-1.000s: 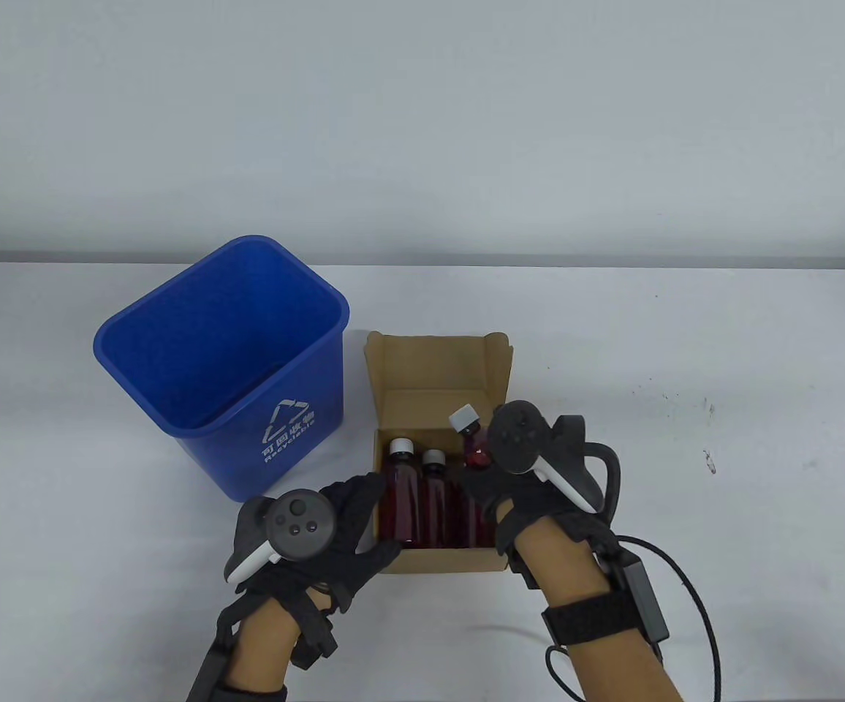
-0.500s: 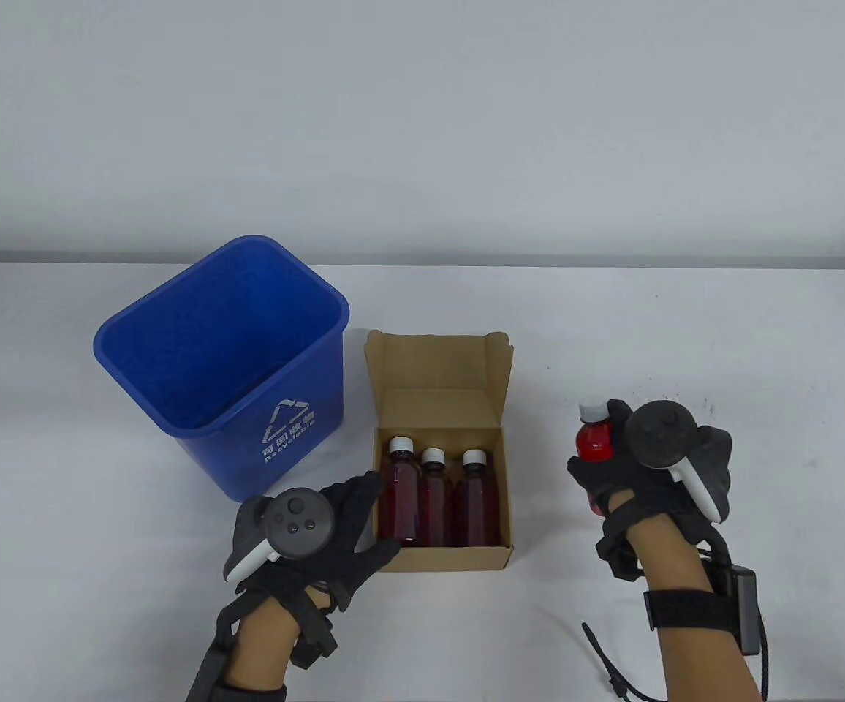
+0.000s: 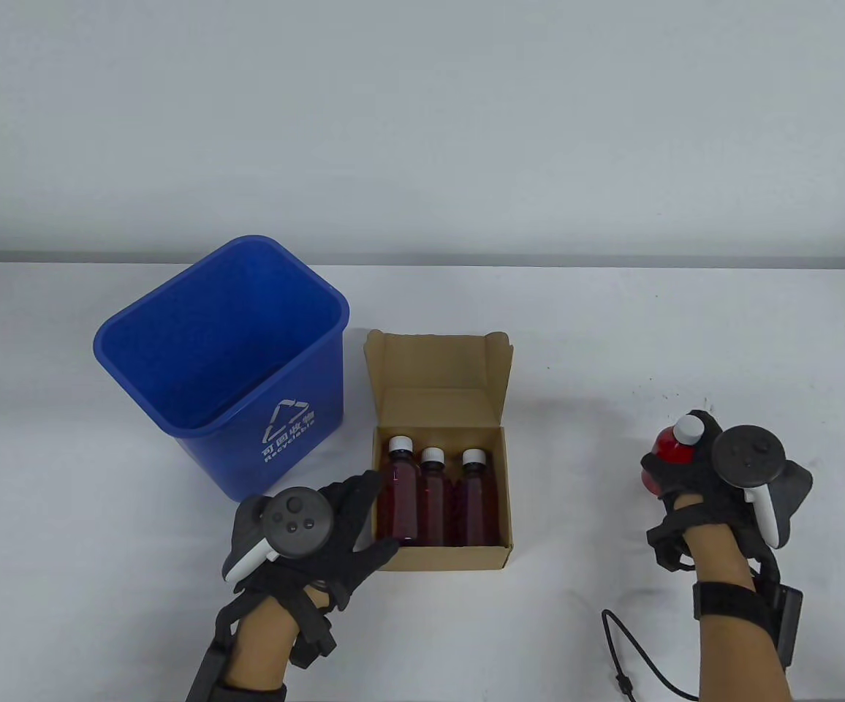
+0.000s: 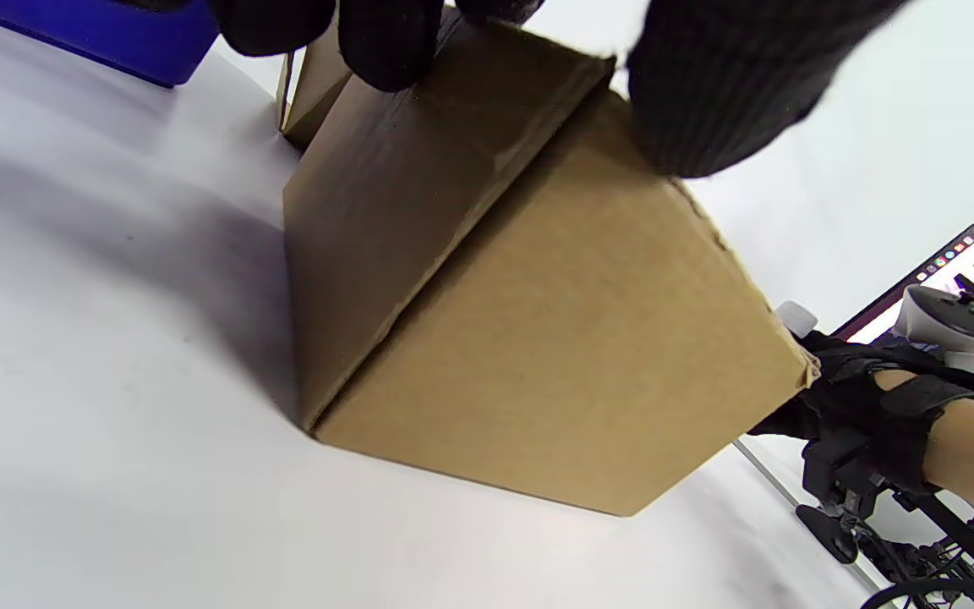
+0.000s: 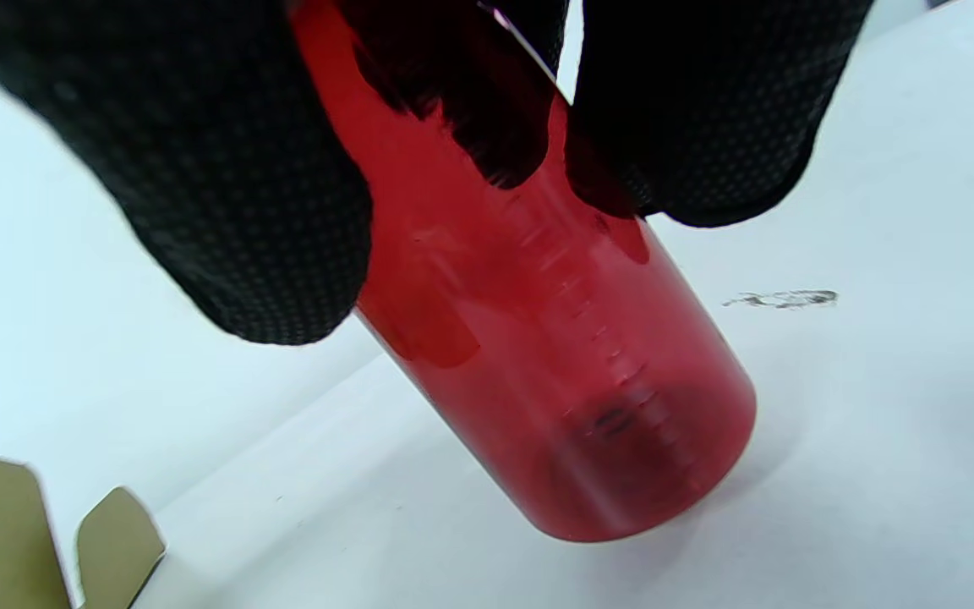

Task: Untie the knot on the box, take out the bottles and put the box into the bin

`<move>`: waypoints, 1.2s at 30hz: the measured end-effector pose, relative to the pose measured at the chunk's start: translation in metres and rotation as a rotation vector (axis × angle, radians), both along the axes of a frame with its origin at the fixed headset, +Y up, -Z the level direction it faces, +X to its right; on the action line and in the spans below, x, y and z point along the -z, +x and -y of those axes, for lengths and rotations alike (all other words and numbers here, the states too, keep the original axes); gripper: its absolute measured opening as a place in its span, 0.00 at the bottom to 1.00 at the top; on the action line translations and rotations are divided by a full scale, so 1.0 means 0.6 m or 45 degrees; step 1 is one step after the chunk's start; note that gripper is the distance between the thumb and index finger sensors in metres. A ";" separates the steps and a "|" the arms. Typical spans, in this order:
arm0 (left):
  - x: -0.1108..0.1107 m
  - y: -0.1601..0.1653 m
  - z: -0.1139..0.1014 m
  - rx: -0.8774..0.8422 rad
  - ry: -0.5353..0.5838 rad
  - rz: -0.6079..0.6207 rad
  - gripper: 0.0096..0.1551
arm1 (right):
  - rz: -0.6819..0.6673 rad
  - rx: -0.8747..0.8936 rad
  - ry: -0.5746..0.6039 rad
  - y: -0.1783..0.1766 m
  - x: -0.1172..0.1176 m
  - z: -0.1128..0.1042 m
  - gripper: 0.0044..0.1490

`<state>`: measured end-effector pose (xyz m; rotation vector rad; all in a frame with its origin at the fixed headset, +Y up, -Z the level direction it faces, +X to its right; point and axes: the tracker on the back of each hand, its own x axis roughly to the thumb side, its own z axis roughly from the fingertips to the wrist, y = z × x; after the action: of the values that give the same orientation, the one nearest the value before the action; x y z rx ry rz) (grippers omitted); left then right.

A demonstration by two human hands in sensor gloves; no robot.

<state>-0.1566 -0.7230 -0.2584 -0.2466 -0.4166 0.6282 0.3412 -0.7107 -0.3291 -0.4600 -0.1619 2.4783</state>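
An open cardboard box (image 3: 437,559) stands mid-table with three red bottles (image 3: 433,497) with white caps upright inside. My left hand (image 3: 364,519) grips its front-left corner, fingers (image 4: 385,42) on the left wall and thumb on the front wall of the box (image 4: 538,338). My right hand (image 3: 675,468) is off to the box's right, wrapped round a fourth red bottle (image 3: 667,446). This bottle (image 5: 555,364) is tilted, its base at or just above the tabletop; I cannot tell whether it touches. The blue bin (image 3: 218,365) stands empty left of the box.
The box's lid flap (image 3: 437,358) stands up at the back. A cable (image 3: 634,658) trails from my right wrist near the front edge. White table (image 3: 686,329) stretches to the right and behind. A monitor corner (image 4: 969,262) shows in the left wrist view.
My right hand lifted one bottle out of the box and carried it right and down toward the table. Left hand and box stayed put.
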 end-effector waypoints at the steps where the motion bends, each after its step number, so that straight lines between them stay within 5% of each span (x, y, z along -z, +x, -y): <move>1: 0.000 -0.001 -0.001 0.002 0.001 -0.003 0.55 | 0.020 0.001 0.010 0.007 0.003 0.006 0.54; 23: 0.001 -0.009 -0.001 0.006 -0.005 -0.025 0.55 | 0.009 0.053 0.097 0.043 0.060 0.043 0.56; 36: 0.001 -0.011 0.000 0.006 -0.001 -0.023 0.55 | -0.041 0.058 0.181 0.054 0.028 -0.059 0.63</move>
<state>-0.1629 -0.7229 -0.2591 -0.2424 -0.3985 0.6255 0.3735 -0.6756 -0.3458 -0.3590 -0.3087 2.4087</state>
